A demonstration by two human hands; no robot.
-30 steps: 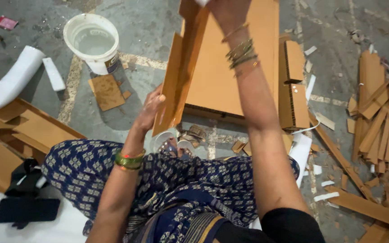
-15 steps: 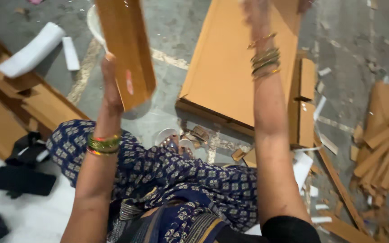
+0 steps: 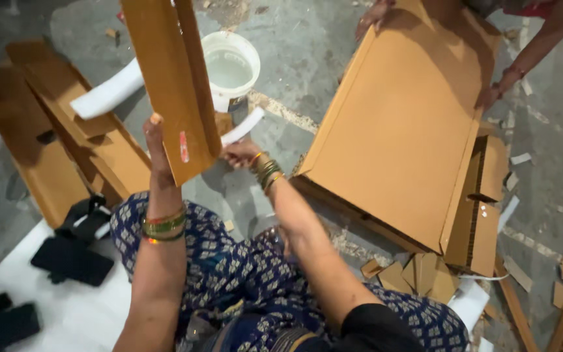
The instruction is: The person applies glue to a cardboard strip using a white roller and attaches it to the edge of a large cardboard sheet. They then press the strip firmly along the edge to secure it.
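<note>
My left hand (image 3: 156, 140) is raised and grips the back of a long folded cardboard piece (image 3: 174, 85), which stands nearly upright in front of me. My right hand (image 3: 241, 153) is lower and to the right, with its fingers closed on that piece's lower right corner. Both wrists wear bangles. I sit on the floor with my patterned blue clothing (image 3: 229, 274) below the hands.
A large flat cardboard box (image 3: 399, 130) lies to the right, with another person's hands (image 3: 498, 94) on its far edges. Behind the piece stands a white bucket (image 3: 230, 65). Cardboard sheets (image 3: 66, 137) lie at the left, white strips (image 3: 109, 92) nearby, black items (image 3: 73, 257) on a white sheet, and scraps (image 3: 412, 274) at the lower right.
My right hand has come down from the large box to the lower corner of the raised cardboard piece. My left hand still holds the piece up.
</note>
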